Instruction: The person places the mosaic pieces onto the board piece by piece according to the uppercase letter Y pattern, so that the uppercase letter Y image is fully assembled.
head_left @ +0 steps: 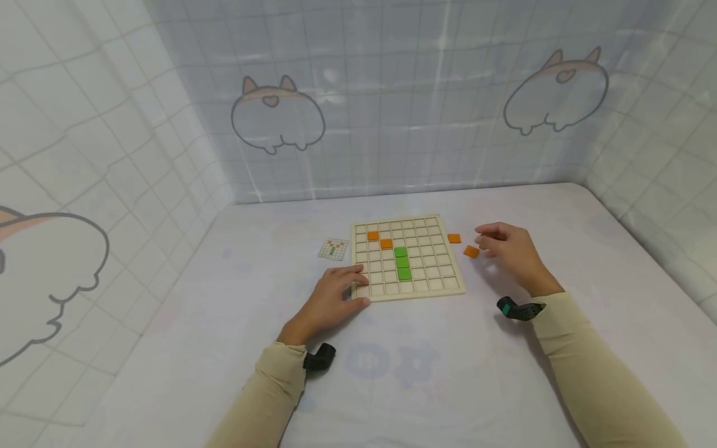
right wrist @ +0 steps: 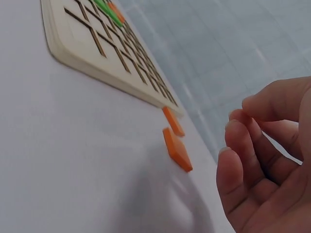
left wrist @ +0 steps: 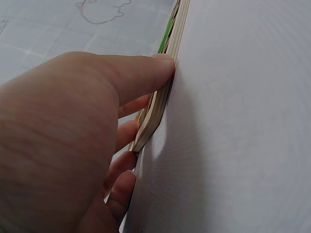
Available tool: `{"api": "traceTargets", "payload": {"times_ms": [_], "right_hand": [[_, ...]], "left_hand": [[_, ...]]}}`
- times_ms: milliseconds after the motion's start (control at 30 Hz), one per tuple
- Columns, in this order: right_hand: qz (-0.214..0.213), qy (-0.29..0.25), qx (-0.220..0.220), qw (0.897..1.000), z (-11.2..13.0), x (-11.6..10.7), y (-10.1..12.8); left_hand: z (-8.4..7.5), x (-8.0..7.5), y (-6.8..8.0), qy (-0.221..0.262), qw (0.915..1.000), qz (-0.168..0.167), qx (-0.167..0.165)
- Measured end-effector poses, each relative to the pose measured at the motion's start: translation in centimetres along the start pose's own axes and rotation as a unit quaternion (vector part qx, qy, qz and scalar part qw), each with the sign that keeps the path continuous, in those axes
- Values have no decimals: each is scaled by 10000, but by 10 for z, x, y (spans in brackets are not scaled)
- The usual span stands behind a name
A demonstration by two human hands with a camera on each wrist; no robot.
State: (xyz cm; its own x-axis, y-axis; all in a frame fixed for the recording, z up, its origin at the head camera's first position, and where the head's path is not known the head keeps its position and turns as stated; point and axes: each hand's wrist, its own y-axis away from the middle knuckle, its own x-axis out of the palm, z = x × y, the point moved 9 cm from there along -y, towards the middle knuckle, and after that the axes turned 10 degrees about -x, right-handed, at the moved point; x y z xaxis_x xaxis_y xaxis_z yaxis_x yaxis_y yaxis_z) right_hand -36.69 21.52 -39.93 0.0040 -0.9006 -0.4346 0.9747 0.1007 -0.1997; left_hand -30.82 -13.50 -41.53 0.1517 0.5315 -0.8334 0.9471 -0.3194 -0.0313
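A wooden grid board (head_left: 414, 295) lies on the white table. It carries two orange tiles (head_left: 373, 236) and a column of green tiles (head_left: 402, 263). My left hand (head_left: 350, 287) holds the board's near-left corner, with the thumb (left wrist: 146, 73) pressed to the board's edge (left wrist: 156, 109) and the fingers on the other side of the corner. My right hand (head_left: 483, 239) hovers just right of two loose orange tiles (head_left: 471, 251) (head_left: 454, 238), its fingers (right wrist: 243, 145) loosely curled and holding nothing. In the right wrist view the nearer loose tile (right wrist: 178, 149) lies just off the board's corner (right wrist: 97, 43).
A small pattern card (head_left: 333, 248) lies left of the board. Tiled fabric walls (head_left: 358, 124) enclose the table at the back and on both sides. A black wrist mount sits on each sleeve (head_left: 319, 358) (head_left: 518, 308).
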Motion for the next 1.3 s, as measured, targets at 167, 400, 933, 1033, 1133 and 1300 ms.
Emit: {"api": "traceTargets", "payload": {"times_ms": [167,400,933,1033,1133,1300], "right_hand": [[89,197,49,9998,-6,-1,1],[420,670,246,9966,-22,4,0],[853,1838,183,9791,-20,21,-5],[891,1906,135,9775,-19,23,-5],[878,1934,83,9772,-16,23,-5],[728,1818,68,9806,-13,22,-3]], "left_hand": [[3,2,-2,-114,9999,35,-78],[3,3,-3,-99,9999,8,-25],[4,3,-2,-84,10000,37,-25],[5,3,-1,-56,10000,24,-31],[5,4,-1,-69,10000,36,-59],[4,2,-2,-132,9999,20,-20]]}}
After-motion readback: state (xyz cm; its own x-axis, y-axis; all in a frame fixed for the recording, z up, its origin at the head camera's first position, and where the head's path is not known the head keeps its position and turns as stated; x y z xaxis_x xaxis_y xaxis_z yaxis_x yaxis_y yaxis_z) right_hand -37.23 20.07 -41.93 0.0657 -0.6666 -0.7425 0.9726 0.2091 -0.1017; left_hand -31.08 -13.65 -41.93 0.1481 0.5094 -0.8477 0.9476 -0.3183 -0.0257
